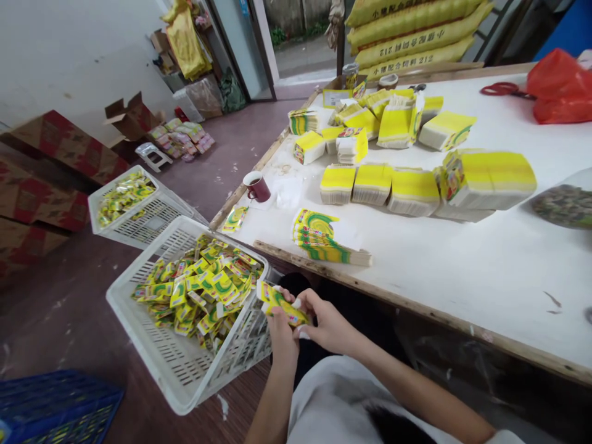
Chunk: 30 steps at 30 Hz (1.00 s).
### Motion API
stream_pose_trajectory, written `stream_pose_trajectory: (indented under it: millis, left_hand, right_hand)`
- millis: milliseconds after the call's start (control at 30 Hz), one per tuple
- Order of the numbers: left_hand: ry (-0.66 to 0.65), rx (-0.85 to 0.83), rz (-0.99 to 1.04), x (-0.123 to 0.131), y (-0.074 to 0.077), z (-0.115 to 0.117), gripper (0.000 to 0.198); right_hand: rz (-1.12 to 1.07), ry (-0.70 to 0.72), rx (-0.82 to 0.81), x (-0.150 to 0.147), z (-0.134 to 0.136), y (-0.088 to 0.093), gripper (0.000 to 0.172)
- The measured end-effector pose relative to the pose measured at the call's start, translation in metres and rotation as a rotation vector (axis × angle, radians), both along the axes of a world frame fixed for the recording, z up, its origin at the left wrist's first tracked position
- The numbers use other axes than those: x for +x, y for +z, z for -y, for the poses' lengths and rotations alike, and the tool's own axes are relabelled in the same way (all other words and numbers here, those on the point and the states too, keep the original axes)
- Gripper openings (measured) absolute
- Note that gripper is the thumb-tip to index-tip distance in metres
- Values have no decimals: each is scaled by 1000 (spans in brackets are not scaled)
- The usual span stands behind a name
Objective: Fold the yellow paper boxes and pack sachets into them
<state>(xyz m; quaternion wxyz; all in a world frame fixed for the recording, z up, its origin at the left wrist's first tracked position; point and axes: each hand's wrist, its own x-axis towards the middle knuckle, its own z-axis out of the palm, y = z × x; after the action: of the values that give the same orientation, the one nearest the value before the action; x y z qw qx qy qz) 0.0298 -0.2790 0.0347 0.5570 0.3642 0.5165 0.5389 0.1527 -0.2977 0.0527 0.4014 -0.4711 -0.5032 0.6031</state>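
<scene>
My left hand (281,332) and right hand (329,324) grip opposite ends of one yellow-green packet (279,300), held between the filled white crate (155,346) and the bench (439,265). I judge the step to be working its right end; next calls for steady left support and light right-hand pressure.

Yellow sacks (416,36) | lowest: "小猪配合饲料 212" | second from bottom: same text, inverted
</scene>
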Motion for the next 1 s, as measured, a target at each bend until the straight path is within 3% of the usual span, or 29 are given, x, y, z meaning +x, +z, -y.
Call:
stream_pose_trajectory:
  millis: [133, 267, 333, 400, 500, 567, 600, 667, 733, 767, 800, 900, 1000]
  left_hand:
    - [41, -16, 40, -7, -13, 4, 47]
    - [-11, -41, 19, -19, -11, 4, 35]
    - [-108, 34, 46, -31, -3, 0, 45]
    - [-204, 152, 51, -46, 6, -5, 69]
    - [-430, 194, -136, -59, 19, -8, 105]
    - [-598, 122, -325, -54, 24, -6, 101]
    - [-644, 84, -396, -47, 25, -3, 91]
    - [-638, 52, -481, -32, 26, 3, 71]
    - [-567, 77, -546, -17, 24, 9, 65]
    - [-548, 104, -581, -12, 22, 12, 67]
    - [-536, 137, -610, -8, 20, 15, 69]
    - [-523, 209, -652, -3, 12, 21, 70]
    - [-493, 249, -719, -6, 6, 23, 54]
  right_hand:
    - [-57, -93, 48, 20, -7, 0, 19]
    - [93, -122, 167, 41, -12, 4, 5]
    - [246, -134, 366, 52, -14, 8, 16]
    - [450, -111, 559, 59, -15, 13, 23]
    - [686, 28, 725, 58, -12, 20, 27]
    - [705, 91, 806, 48, -6, 21, 27]
    - [681, 56, 830, 41, -3, 19, 26]
    - [595, -186, 775, 29, 2, 12, 37]
    - [429, -450, 564, 20, 3, 3, 60]
    - [308, -496, 429, 18, 2, 0, 66]
    - [175, -466, 292, 17, 1, -3, 67]
    - [-141, -181, -29, 17, -5, -6, 57]
    - [-187, -113, -126, 19, -8, -5, 60]
